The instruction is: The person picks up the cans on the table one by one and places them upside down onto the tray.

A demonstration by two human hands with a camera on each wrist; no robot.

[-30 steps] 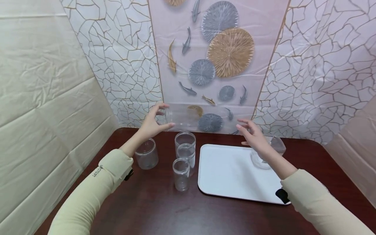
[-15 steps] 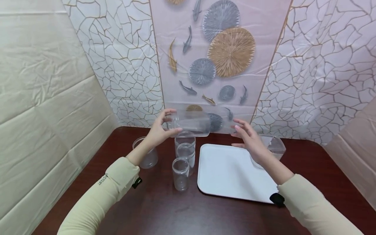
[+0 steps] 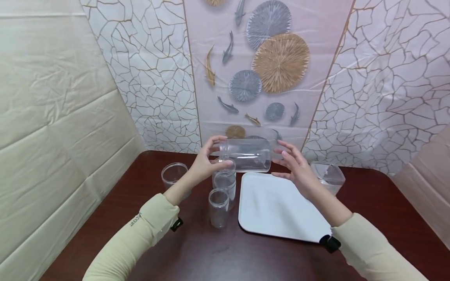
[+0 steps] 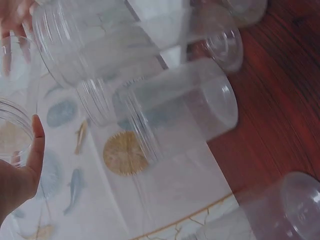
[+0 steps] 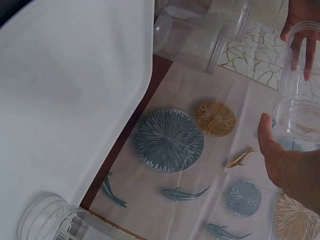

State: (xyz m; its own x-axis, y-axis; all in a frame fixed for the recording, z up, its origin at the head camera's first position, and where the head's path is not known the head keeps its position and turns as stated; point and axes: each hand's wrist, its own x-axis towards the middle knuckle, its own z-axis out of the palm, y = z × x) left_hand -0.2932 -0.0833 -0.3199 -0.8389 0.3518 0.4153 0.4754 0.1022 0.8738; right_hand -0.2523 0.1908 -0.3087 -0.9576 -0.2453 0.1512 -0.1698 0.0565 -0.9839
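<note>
On dark tbl [image 3: 211,257], nearest me: sm. clear jar [image 3: 219,212], white tray [image 3: 277,212] to its R. Farther, above tbl, my L hand [image 3: 203,166] grips lg. clear jar [image 3: 247,156] by neck, horiz.; R hand [image 3: 299,169], fingers parted, is free just beside its base. Rear: patterned cloth [image 3: 218,74].

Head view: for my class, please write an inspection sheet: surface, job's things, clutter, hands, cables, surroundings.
Surface: dark red table, glossy.
Job's things: held jar, sideways; four upright clear jars; white tray; clear container on the right, partly hidden.
Clutter: nothing seen.
Hands: left hand grips the held jar's neck; right hand near its base, contact unclear.
Cables: nothing seen.
Surroundings: fish-patterned wall covering; cream covering at left.
</note>
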